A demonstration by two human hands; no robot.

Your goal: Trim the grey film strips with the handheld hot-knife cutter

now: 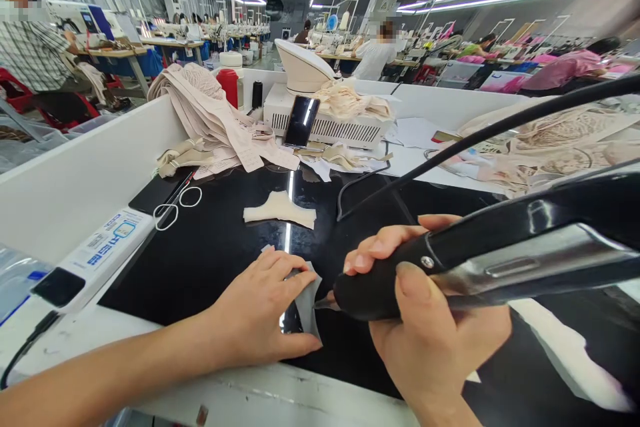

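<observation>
Head view: a glossy black work surface (165, 280) fills the middle of the bench, a bright line of reflected light running away across it. Largest above it is the black handheld tool (510, 233), smooth-bodied, with a long silvery lever along its side and a rounded nose. It slants from the right edge down toward the left, its long axis nearly level across the view, nose to the left. Beyond, a heap of beige fabric strips (220, 113) lies beside a white vented unit (345, 137).

The right hand (435, 327) is wrapped firmly around the tool, thumb on the near side and fingers over the far side. The left hand (267, 300) rests palm down, thumb and forefinger spread apart, bearing on a grey piece (307, 307) just left of the tool's nose.

Farther back, near the middle of the black surface, lies a cream piece (280, 209), its long axis crosswise, with a raised middle and two blunt ends. The grey piece is thin and pale; its bared strip runs away from the person, right edge curving inward, the rest hidden beneath the hand. Smallest, the tool's pointed tip (326, 304) aims left at that edge; whether they touch cannot be told.
</observation>
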